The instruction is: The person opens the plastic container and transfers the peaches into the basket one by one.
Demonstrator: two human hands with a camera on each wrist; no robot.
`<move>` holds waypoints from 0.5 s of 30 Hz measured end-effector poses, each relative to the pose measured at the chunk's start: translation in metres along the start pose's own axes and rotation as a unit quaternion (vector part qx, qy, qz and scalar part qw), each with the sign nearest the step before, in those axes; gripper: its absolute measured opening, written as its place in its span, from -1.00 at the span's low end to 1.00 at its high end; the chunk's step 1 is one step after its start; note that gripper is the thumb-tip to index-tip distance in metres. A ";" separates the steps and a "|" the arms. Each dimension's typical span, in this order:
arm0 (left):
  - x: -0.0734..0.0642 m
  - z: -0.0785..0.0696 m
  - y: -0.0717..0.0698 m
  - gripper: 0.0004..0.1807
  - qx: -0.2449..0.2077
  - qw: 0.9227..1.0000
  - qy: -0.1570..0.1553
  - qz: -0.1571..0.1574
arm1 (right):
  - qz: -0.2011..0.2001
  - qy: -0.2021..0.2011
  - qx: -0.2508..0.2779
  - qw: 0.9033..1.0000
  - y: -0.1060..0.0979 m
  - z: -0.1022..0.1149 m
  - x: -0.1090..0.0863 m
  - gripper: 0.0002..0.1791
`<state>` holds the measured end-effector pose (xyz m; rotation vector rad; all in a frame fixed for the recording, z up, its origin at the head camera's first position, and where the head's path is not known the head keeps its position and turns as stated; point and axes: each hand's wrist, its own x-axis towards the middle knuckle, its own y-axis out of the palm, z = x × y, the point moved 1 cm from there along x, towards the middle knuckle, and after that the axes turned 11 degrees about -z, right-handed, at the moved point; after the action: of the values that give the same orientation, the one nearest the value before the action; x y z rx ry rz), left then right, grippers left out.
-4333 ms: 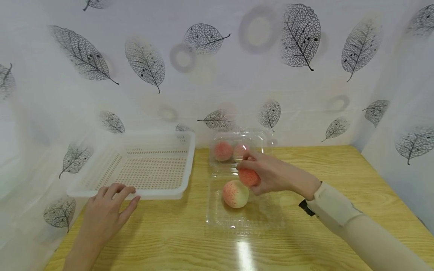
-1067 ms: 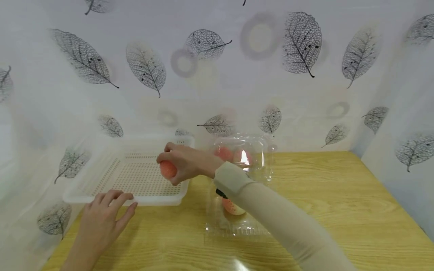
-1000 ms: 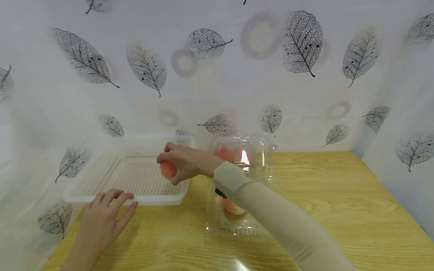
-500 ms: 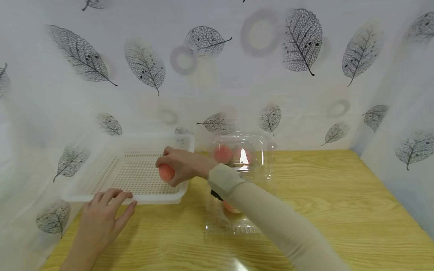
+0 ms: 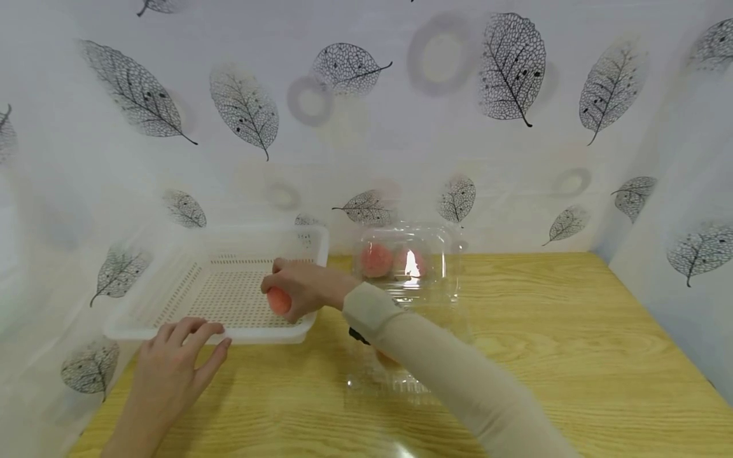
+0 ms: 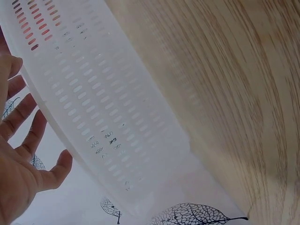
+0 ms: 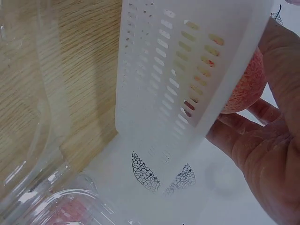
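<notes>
In the head view my right hand [image 5: 306,286] grips a reddish peach [image 5: 279,301] over the right end of a white plastic basket [image 5: 258,334]. In the right wrist view the peach [image 7: 246,89] shows just past the basket's rim, its paler side seen through the slots. My left hand [image 5: 172,362] rests its fingertips on the basket's front rim, thumb held apart. Its relaxed fingers [image 6: 33,131] lie along the rim in the left wrist view.
Right of the basket lies a clear plastic clamshell [image 5: 449,273] with its two halves spread. Two pink peaches, one of them a peach [image 5: 376,261] at the left, are in its far half. Another peach [image 5: 385,359] is mostly hidden under my right forearm. A leaf-patterned sheet [image 5: 366,146] hangs behind.
Over four seconds my right hand has carried the peach left from the clamshell to the basket. In the last second it has sunk slightly lower. The left hand has stayed on the rim.
</notes>
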<state>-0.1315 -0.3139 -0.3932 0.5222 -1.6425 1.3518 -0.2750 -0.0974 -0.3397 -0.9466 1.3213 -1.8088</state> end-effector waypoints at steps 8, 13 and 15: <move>-0.001 0.000 0.000 -0.27 -0.005 1.000 -0.007 0.005 | 0.013 -0.006 -0.021 1.000 0.009 0.003 0.005 -0.38; -0.002 0.000 0.000 -0.28 -0.002 1.000 -0.007 0.008 | 0.018 -0.011 -0.022 1.000 0.011 0.003 0.008 -0.44; -0.002 0.000 0.001 -0.28 0.000 1.000 -0.008 0.008 | 0.021 -0.014 -0.021 0.999 0.011 0.003 0.010 -0.45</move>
<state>-0.1311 -0.3141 -0.3949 0.5222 -1.6637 1.3621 -0.2759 -0.1099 -0.3486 -0.9560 1.3579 -1.7361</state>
